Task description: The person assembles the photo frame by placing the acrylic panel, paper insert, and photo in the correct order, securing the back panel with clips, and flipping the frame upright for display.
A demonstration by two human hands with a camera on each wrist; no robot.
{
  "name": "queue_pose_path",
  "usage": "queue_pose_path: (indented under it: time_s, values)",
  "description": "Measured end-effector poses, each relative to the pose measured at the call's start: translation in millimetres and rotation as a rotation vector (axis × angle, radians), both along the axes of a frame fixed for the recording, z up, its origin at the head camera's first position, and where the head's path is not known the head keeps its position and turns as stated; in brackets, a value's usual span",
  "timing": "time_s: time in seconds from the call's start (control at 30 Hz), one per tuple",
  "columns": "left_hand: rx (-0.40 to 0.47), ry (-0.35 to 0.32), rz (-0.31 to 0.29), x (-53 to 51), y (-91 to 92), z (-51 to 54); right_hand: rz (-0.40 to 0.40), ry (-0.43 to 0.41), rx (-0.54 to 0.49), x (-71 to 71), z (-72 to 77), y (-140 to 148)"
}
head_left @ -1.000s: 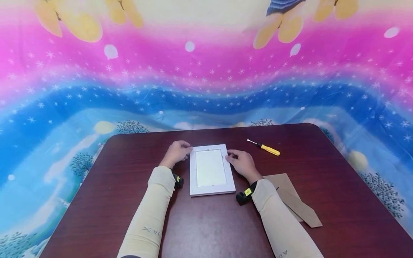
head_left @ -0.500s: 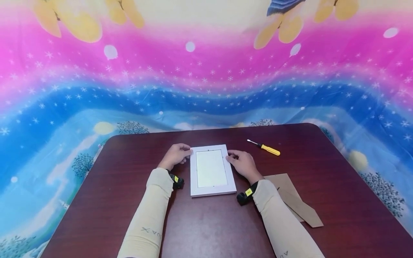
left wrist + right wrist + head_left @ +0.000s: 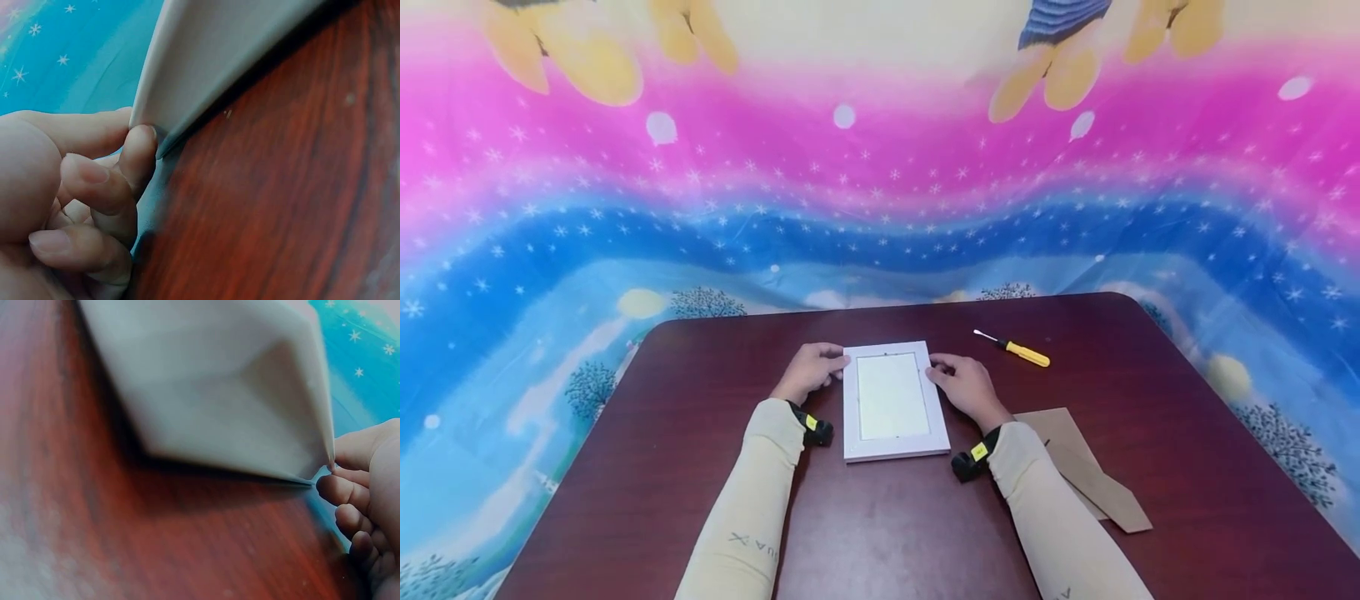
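Note:
A white picture frame [image 3: 936,417] lies on the table in the head view, with a pale panel [image 3: 891,396] inside and small dark tabs along its inner edge. My left hand [image 3: 808,372] holds the frame's left edge near the far corner. In the left wrist view, its thumb and index finger pinch the white edge [image 3: 206,56], while the other fingers curl below. On the opposite edge, my right hand [image 3: 967,386] grips with thumb and index finger. The right wrist view shows those fingertips at the frame's corner, its side [image 3: 212,406] blurred.
A yellow-handled screwdriver [image 3: 1027,353] lies beyond my right hand. Beside my right forearm lies a brown backing board [image 3: 1060,425] with a stand leg [image 3: 1123,504], partly hidden by the sleeve. A patterned cloth [image 3: 880,200] hangs behind the dark red table [image 3: 700,417].
My left hand has slid slightly toward me along the frame's left edge. The frame and right hand stay nearly in place; the head view has tilted a little.

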State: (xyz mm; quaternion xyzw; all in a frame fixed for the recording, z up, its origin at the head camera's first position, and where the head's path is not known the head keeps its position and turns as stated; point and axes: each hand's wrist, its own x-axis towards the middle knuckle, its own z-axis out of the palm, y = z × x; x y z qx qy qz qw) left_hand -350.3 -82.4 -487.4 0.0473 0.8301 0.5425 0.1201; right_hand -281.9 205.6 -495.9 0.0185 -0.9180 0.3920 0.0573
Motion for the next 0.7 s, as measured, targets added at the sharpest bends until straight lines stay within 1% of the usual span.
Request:
queue_pose_path:
  time_s: [0.2, 0.4, 0.47, 0.6, 0.7]
  values:
    - [-0.014, 0.033, 0.004, 2.6, -0.6, -1.5, -0.004, 0.016, 0.004, -0.5, -2.8, -2]
    - [-0.03, 0.038, -0.008, -1.0, -0.5, -0.4, -0.005, 0.012, -0.009, -0.4, -0.1, -1]
    - [-0.035, 0.038, -0.013, -0.8, -0.3, -0.4, -0.011, 0.013, -0.03, 0.9, 1.9, -1]
    - [-0.043, 0.031, -0.01, 0.8, 0.2, -0.2, 0.0, -0.003, -0.091, 2.7, 6.5, 0]
    - [-0.032, 0.039, -0.009, 0.0, 2.7, -1.1, 0.012, -0.029, -0.167, 2.5, 11.1, 5]
